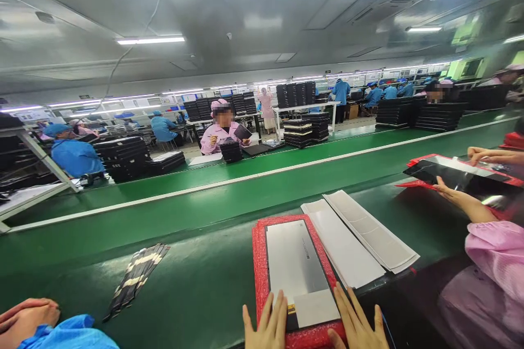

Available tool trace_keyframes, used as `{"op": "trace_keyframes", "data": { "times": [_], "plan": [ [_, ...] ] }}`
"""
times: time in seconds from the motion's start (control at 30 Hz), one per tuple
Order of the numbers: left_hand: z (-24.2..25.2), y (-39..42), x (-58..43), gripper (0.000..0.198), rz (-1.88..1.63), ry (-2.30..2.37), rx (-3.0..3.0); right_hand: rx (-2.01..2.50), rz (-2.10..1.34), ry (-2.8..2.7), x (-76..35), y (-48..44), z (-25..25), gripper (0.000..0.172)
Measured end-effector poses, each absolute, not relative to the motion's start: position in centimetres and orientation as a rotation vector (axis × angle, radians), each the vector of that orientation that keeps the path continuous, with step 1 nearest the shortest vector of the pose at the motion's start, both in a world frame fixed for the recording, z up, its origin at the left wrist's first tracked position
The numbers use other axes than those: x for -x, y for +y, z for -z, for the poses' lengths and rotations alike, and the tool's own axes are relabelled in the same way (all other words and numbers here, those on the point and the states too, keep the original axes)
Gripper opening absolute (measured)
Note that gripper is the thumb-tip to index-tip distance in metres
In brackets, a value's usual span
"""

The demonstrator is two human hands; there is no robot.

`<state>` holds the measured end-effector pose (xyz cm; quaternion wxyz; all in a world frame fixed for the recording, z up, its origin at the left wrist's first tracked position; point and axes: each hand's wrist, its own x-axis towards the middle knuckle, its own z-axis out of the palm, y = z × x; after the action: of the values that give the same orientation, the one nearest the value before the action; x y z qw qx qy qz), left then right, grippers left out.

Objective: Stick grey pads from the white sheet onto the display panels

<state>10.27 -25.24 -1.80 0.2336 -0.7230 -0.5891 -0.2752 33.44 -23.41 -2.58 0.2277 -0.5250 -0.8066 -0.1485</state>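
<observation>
My left hand (266, 324) and my right hand (356, 323) lie flat with spread fingers at the near edge of a rectangular display panel (301, 272), which has a pale grey back and a dark border. The panel rests on a red foam pad (259, 272). Just beyond my right hand lie several long white sheets (360, 234), partly overlapping. Neither hand touches them. The panel's lowest edge is partly hidden behind my fingers.
A green belt (196, 278) runs across the view, with a bundle of black-and-cream strips (137, 278) on it. A co-worker's hands (462, 188) handle a dark panel at right; a blue-sleeved hand (28, 323) rests at lower left. Workers and black stacks lie beyond.
</observation>
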Motion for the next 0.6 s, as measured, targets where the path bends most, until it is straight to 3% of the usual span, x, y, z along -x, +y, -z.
{"op": "trace_keyframes", "data": {
  "times": [0.27,0.6],
  "plan": [
    [-3.1,-21.5,-6.4,0.039,1.291,-2.498,1.995,1.626,0.206,-2.159,-34.5,-23.3,0.6,0.062],
    [-3.8,-21.4,-0.9,0.037,1.536,-2.723,1.627,1.588,0.126,-2.024,-37.3,-18.4,-4.2,0.043]
  ]
}}
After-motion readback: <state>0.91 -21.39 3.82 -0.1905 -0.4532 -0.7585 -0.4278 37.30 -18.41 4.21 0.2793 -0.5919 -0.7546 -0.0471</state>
